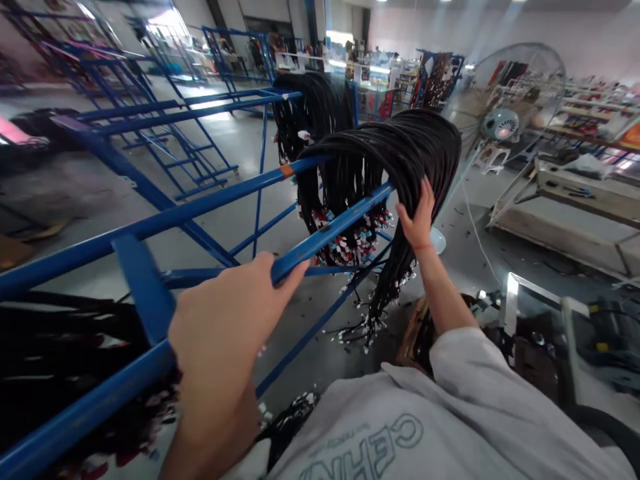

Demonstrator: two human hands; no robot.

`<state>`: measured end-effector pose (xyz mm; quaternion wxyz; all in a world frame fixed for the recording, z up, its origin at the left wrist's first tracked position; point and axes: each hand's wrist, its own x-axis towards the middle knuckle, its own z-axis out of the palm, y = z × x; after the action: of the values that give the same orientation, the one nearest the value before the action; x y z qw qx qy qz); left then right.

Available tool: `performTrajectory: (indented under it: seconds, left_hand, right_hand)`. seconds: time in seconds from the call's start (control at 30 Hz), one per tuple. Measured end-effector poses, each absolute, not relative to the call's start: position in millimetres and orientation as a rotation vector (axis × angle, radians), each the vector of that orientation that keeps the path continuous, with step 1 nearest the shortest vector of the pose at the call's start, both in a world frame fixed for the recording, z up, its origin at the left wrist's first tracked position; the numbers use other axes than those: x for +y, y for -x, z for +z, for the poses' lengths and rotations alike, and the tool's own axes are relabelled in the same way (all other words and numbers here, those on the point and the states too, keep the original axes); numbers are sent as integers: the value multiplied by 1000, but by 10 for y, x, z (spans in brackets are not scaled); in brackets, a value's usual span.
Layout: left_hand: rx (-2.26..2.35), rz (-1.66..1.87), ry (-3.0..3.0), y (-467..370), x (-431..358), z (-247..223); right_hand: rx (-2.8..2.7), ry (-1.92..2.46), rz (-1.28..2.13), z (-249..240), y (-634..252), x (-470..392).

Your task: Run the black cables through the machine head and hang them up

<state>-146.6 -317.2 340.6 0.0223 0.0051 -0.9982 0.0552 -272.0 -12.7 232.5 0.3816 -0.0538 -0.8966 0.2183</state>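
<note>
A wide factory floor [235, 153] of pale concrete stretches behind a blue steel rack [210, 207], whose long rails run from the lower left corner up toward the middle of the view. More blue frames [125, 80] stand well apart at upper left, and a large pedestal fan [505, 120] with a wire guard stands at right, near a low workbench [565, 207] whose tabletop carries a few tools too small to make out.

Draped over the rack's two upper rails is a thick bundle of black cables [395, 150], its strands hanging down on both sides and ending in white, red and teal connectors [350, 247]. A second cable bundle [315, 110] hangs just behind it on the far rail. More dark cables [55, 360] lie blurred at lower left, beneath the near rail.

The person, in a grey printed sweatshirt [400, 427], reaches out with both arms. The left hand [225, 327] is closed around the near rail, thumb stretched along the bar. The right hand [419, 217] lies open, with spread fingers pressed flat against the hanging right side of the black cable bundle, just where the bundle crosses the near rail.
</note>
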Motion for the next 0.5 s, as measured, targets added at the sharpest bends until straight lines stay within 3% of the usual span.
performTrajectory:
  seconds: [0.1,0.2,0.37,0.5]
  left_hand:
    - [-3163,268,-157,1479,-3126,3449]
    - [-3173,321,-247,1483,-3076,3491]
    - [-3153,296,-258,1531,-3037,3539]
    - [-2803,-93,-215,1499,-3067,3255]
  right_hand:
    - [-2286,243,988,1731,2718,87]
    - [-2206,202,1441,1461,2945,246]
    - [-2221,-70,1912,1623,2657,-170]
    - [-2382,-764,2239,1861,1862,-1086]
